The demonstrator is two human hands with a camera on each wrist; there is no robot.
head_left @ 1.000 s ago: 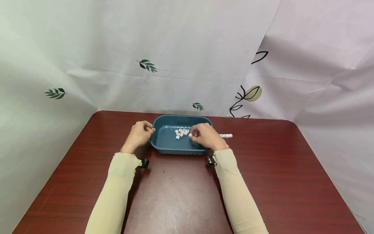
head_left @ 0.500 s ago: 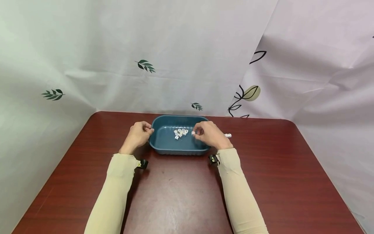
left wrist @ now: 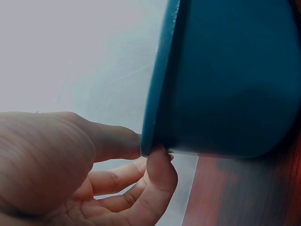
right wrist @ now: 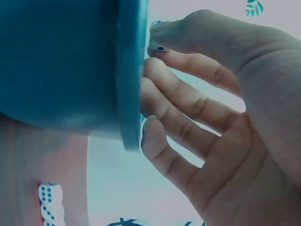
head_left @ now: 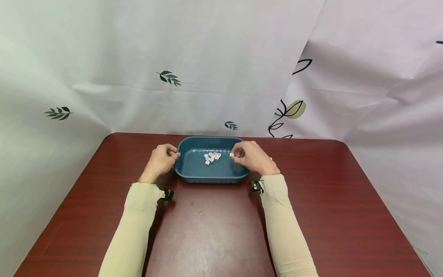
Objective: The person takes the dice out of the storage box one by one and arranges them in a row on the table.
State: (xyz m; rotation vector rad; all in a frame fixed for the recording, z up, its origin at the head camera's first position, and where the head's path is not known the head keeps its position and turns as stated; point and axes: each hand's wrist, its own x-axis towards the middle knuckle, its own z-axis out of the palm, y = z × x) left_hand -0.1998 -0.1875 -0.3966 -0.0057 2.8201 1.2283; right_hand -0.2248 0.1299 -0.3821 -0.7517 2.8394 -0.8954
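Head view only: cluster of dice inside blue tray, mid-floor; tray at far centre of red table
Right wrist view only: row of dice on table outside tray, below its rim
Right hand: over tray's right end; fingertips pinching one die, above tray floor, right of cluster
Left hand: thumb and finger pinching tray's left rim; remaining fingers loosely curled

I see my two arms in long, close-fitting cream sleeves that run from the bottom of the head view up to the wrists, creased a little at the cuffs. A small black camera unit is strapped at the left wrist, another at the right. Both hands are bare.
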